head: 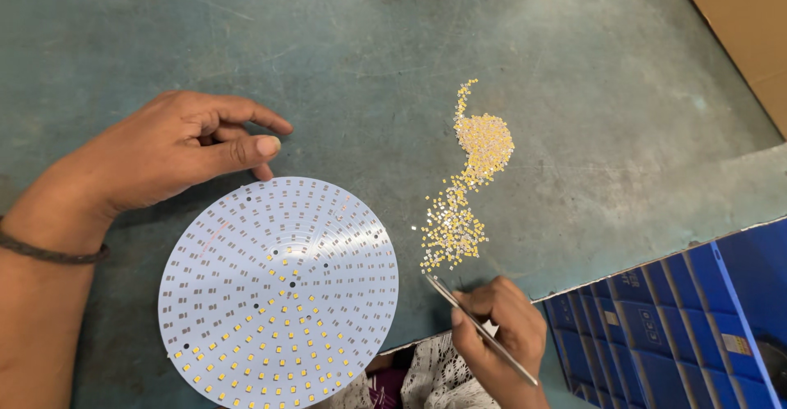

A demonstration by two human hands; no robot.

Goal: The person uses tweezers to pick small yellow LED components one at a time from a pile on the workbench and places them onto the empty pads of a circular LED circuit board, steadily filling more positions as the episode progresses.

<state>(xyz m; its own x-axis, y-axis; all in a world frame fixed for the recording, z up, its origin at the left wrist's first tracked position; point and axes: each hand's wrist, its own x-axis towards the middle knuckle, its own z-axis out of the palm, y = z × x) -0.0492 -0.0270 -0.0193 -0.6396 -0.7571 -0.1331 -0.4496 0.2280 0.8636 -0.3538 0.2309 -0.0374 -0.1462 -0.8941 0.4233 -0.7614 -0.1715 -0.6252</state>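
1. Chips [459, 204]: a loose yellow pile on the teal table [492, 32], trailing from just beyond the tweezer tips up and away from the right fingers. Best to pick from the near, scattered edge, one chip at a time, never from the dense heap further out.
2. Tweezers [479, 325]: pinched between thumb and fingers of the right hand [500, 327], tips pointing at the nearest chips; whether a chip sits between the tips cannot be told. Light pressure only, tips kept low and nearly flat to the table.
3. Board [279, 290]: round, white, lying flat left of the right fingers, its far rim just under the left fingertips. Yellow chips fill the lower and middle pads; outer and upper pads bare. Good to place onto the bare pad next to the filled rows, square to the pad.
4. Left hand [176, 151]: loosely curled, grasping nothing, fingertips just beside the rim. Worth pressing the rim lightly to stop rotation.
5. Further off: blue crate [680, 311] right of the right hand, cardboard [750, 24] at the far corner.
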